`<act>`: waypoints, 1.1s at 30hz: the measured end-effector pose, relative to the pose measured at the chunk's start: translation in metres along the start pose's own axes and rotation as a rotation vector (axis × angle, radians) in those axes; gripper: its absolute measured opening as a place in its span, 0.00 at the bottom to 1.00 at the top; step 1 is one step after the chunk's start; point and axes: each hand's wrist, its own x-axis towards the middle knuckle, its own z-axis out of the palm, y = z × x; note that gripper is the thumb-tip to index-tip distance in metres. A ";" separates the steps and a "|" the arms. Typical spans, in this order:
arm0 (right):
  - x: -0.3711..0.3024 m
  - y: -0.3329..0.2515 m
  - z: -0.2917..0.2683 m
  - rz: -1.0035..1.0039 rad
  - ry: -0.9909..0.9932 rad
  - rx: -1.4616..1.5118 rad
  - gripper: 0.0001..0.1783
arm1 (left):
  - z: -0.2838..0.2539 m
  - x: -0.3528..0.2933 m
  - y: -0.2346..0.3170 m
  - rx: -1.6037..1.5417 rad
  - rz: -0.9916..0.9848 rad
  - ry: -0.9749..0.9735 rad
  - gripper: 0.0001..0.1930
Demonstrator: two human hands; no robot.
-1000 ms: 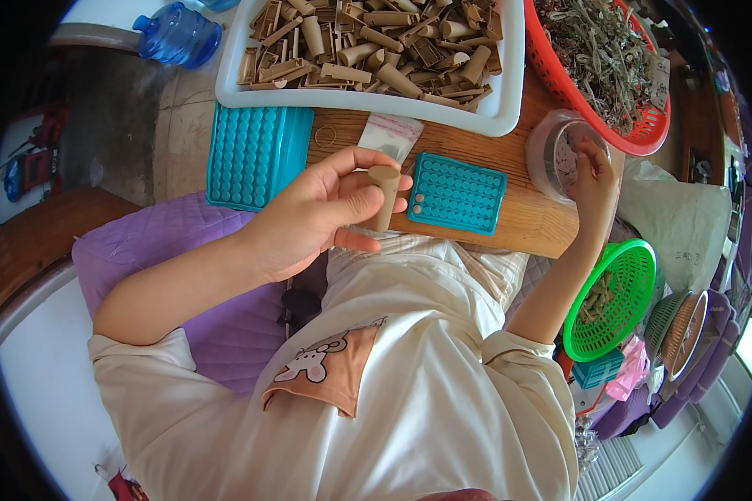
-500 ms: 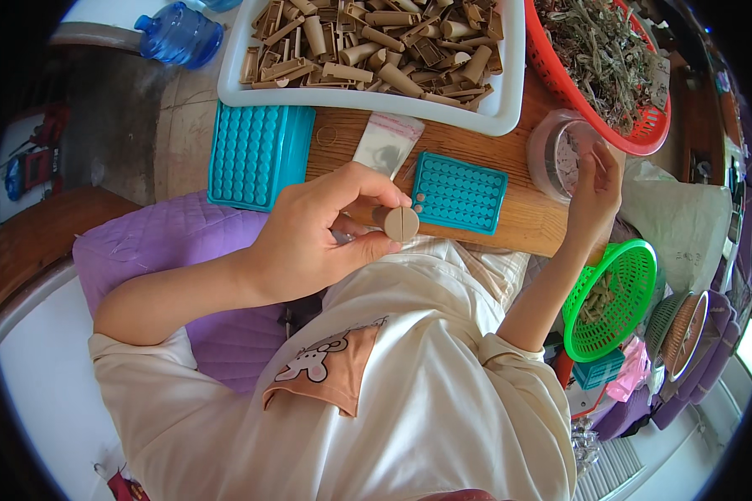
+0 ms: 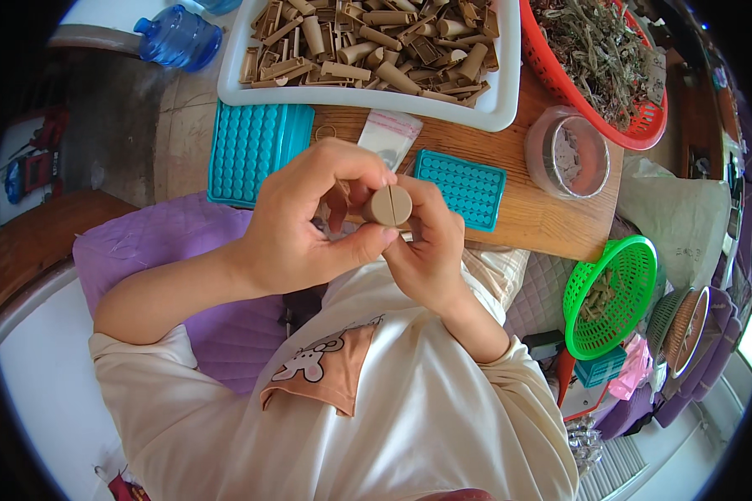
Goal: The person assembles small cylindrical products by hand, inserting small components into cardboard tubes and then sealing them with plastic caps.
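Above my lap my left hand pinches a tan two-part cylinder between thumb and fingers. Its round end faces up, with a slit across the middle. My right hand closes on the same piece from the right side; whether a smaller thing sits between its fingertips is hidden. Just beyond the hands lies a small teal tray with rows of round hollows, partly behind my right fingers. A clear plastic packet lies beside it. Right of the tray stands a clear round tub with pale bits inside.
A white bin of loose tan pieces fills the table's far side. Teal trays are stacked at left. A red basket of dried leaves stands far right, a green basket below the table's right edge. A purple quilted cushion lies left.
My right hand has come from the clear tub leftward to the tan cylinder and now closes on it. My left hand has shifted slightly left and up with the cylinder.
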 end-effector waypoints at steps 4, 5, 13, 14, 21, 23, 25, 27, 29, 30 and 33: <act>-0.001 -0.004 -0.005 0.045 -0.008 -0.088 0.17 | -0.002 0.004 0.002 0.045 -0.051 -0.037 0.15; 0.000 -0.005 -0.006 0.065 -0.023 -0.085 0.17 | -0.002 0.005 0.003 0.044 -0.049 -0.037 0.15; 0.005 -0.017 -0.012 0.190 -0.108 -0.203 0.11 | -0.006 0.013 0.005 0.178 -0.099 -0.116 0.15; 0.006 -0.018 -0.012 0.213 -0.126 -0.185 0.11 | -0.006 0.013 0.006 0.179 -0.100 -0.116 0.15; 0.005 -0.016 -0.011 0.199 -0.152 -0.162 0.15 | -0.006 0.014 0.008 0.120 -0.170 -0.128 0.15; 0.003 -0.013 -0.007 0.171 -0.122 -0.117 0.15 | -0.006 0.015 0.007 0.108 -0.140 -0.114 0.15; 0.000 -0.010 -0.004 0.144 -0.092 -0.071 0.14 | -0.007 0.015 0.006 0.112 -0.068 -0.126 0.16; -0.002 -0.010 -0.002 0.143 -0.068 -0.014 0.14 | -0.008 0.014 0.004 0.124 -0.058 -0.147 0.16; -0.004 -0.009 -0.001 0.139 -0.061 -0.031 0.15 | -0.008 0.014 0.003 0.137 -0.047 -0.170 0.16; -0.005 -0.009 -0.002 0.134 -0.053 -0.050 0.15 | -0.008 0.015 0.003 0.132 -0.034 -0.178 0.16; -0.008 -0.007 0.003 0.103 -0.020 -0.060 0.16 | -0.010 0.013 0.002 0.107 -0.007 -0.180 0.16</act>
